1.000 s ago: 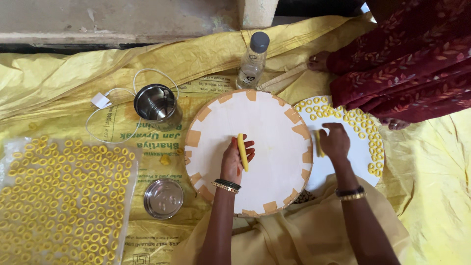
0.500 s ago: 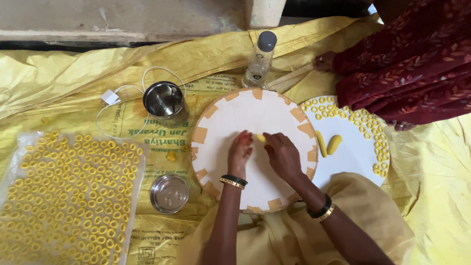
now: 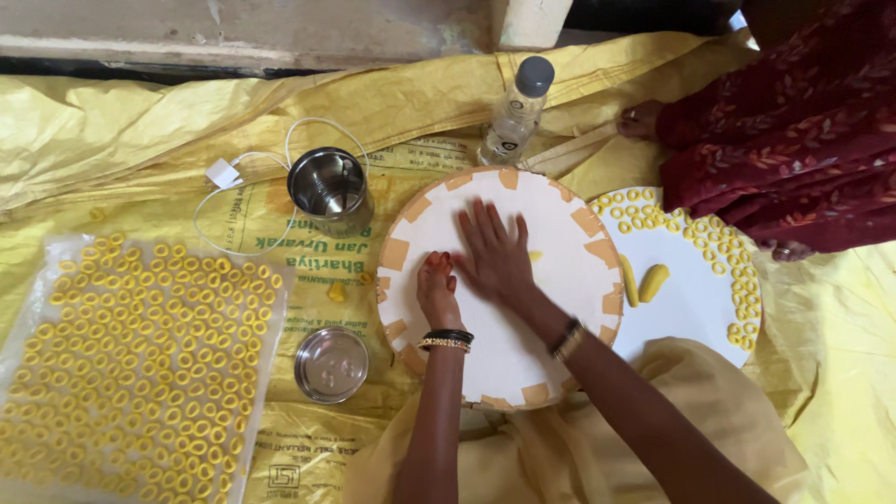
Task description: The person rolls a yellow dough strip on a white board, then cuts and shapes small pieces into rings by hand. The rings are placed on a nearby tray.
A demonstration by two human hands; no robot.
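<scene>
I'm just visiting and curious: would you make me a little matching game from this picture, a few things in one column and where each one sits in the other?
Things:
1. clear bottle
2. steel cup
3. yellow rings
4. two dough pieces

Places:
a. spread over the clear plastic sheet at far left
b. on the white plate, right of the round board
c. above the board's top edge
d. left of the board, inside a loop of white cable

Pairs: 1-c, 2-d, 3-a, 4-b

Soft even daylight, faint shadows, sharp focus throughout.
</scene>
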